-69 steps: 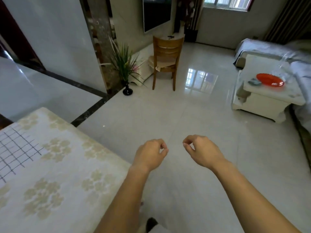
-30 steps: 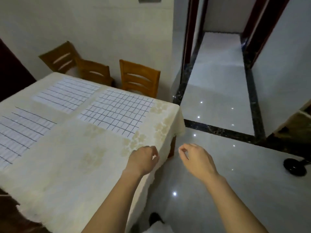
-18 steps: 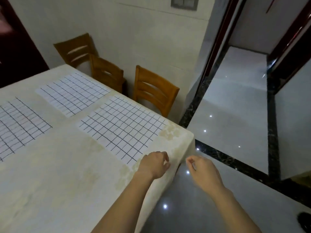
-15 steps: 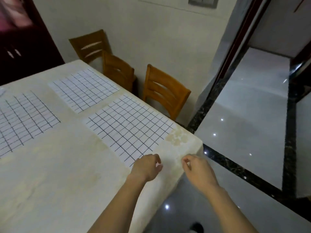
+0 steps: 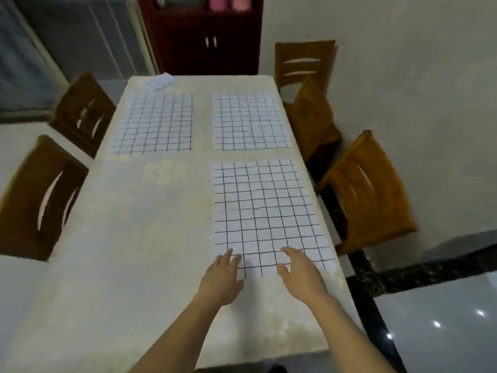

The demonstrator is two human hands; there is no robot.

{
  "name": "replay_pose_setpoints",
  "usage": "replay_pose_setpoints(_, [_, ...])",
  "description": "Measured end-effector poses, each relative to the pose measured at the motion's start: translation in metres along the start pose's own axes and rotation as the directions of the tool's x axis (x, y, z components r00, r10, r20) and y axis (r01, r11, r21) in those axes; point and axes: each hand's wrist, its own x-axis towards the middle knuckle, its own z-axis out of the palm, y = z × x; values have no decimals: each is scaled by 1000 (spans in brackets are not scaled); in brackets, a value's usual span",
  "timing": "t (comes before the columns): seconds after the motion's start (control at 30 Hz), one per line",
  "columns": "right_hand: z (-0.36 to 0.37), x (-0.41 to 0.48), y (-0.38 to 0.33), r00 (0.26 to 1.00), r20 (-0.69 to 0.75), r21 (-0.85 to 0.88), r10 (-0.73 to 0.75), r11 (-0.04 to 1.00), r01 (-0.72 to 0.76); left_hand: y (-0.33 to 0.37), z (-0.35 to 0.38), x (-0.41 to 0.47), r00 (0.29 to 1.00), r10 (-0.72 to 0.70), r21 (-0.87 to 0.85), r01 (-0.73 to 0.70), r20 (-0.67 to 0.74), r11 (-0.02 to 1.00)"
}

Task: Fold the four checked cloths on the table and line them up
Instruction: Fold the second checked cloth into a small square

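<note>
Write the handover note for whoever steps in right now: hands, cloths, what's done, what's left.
Hands: the left hand is open, fingers over the near edge of the near cloth; the right hand is open over the same edge, further right. Neither grips anything.
Cloths: it, the far right cloth and the far left cloth lie flat, unfolded, on the table. A small pale item at the far edge is too blurred to name.
Done: no fold visible.
Left: fold the cloths, line them up.

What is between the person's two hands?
Just the front edge of the near cloth, flat on the table, between left hand and right hand; the head view shows it.
</note>
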Motion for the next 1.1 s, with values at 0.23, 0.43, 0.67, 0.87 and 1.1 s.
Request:
replay_pose_setpoints(0.23, [38, 79, -10, 998, 57, -213, -19, 977, 31, -3, 15, 15, 994, -110, -25, 109, -13, 994])
replay_pose_setpoints(0.43, [65, 99, 12, 967, 221, -411, 126, 911, -24, -8, 6, 75, 993, -79, -81, 72, -84, 994])
replay_pose_setpoints(0.67, [72, 99, 25, 963, 233, -416, 132, 909, -24, -16, 31, 84, 996, -58, 41, 61, -62, 997])
replay_pose_setpoints(0.87, [73, 105, 7, 981, 120, -311, 155, 944, -111, -12, 32, 81, 989, -138, 59, 141, -52, 988])
replay_pose_setpoints(1.1, [72, 123, -13, 956, 139, -327, 257, 924, -200, -10, 33, 64, 979, -194, 38, 196, -64, 980])
